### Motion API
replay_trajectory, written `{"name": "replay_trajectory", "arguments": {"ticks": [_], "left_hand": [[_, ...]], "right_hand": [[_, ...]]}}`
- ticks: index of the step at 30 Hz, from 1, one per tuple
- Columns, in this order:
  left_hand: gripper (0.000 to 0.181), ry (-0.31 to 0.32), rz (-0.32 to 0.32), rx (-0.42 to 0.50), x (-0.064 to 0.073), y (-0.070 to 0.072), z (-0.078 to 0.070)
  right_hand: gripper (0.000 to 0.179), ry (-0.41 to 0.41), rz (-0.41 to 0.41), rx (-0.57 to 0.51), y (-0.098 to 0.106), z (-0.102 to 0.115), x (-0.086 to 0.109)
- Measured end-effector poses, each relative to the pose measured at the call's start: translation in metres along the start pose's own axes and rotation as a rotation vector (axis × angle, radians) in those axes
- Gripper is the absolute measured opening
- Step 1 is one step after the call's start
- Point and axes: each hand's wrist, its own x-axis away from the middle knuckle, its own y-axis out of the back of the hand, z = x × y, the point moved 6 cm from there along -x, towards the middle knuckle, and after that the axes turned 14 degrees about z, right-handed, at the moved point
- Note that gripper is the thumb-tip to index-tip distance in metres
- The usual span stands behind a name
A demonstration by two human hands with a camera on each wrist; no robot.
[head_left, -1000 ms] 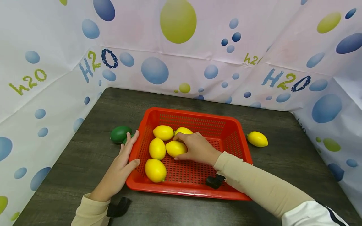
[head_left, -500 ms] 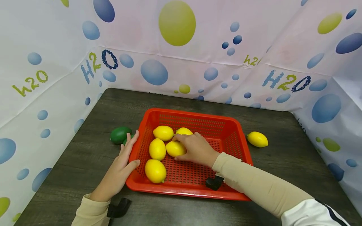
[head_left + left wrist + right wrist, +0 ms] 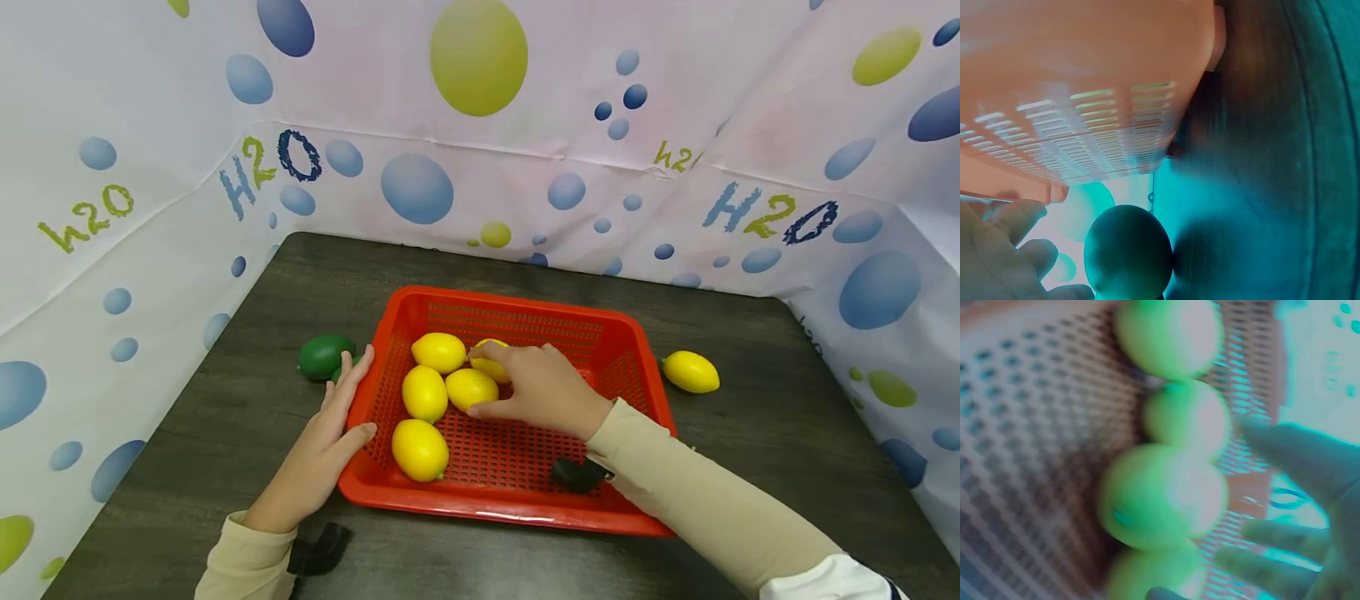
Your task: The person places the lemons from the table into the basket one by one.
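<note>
The left hand (image 3: 318,457) lies straight-fingered against the basket (image 3: 510,511); the right hand (image 3: 546,388), loosely spread, arches over 2 of 5 lemons (image 3: 472,389) inside. Arranging seems in hand; next calls for withdrawing without rolling any.

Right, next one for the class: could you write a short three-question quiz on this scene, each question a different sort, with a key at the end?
1. How many yellow oval lemons lie inside the red perforated plastic basket?

2. True or false: the bare left grip is nearer the dark green oval fruit than the bare right grip is.

3. In the head view, on which side of the basket is the lone yellow lemon on the dark table?
A) left
B) right
C) front

Key: 1. Five. 2. True. 3. B.
</note>
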Motion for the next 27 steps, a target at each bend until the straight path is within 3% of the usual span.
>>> {"name": "replay_trajectory", "arguments": {"ticks": [8, 17, 22, 27], "left_hand": [[0.078, 0.010, 0.013, 0.029, -0.002, -0.005, 0.002], [0.080, 0.010, 0.009, 0.008, -0.002, 0.000, 0.001], [0.080, 0.002, 0.013, -0.002, -0.001, 0.002, 0.001], [0.080, -0.012, 0.004, -0.010, 0.000, 0.005, 0.002]], "right_hand": [[0.061, -0.078, -0.074, -0.024, 0.035, -0.018, 0.036], [0.061, -0.115, -0.181, -0.042, 0.066, -0.039, 0.069], [0.059, -0.177, -0.226, -0.047, 0.077, -0.053, 0.085], [0.059, -0.189, -0.200, -0.041, 0.075, -0.059, 0.090]]}}
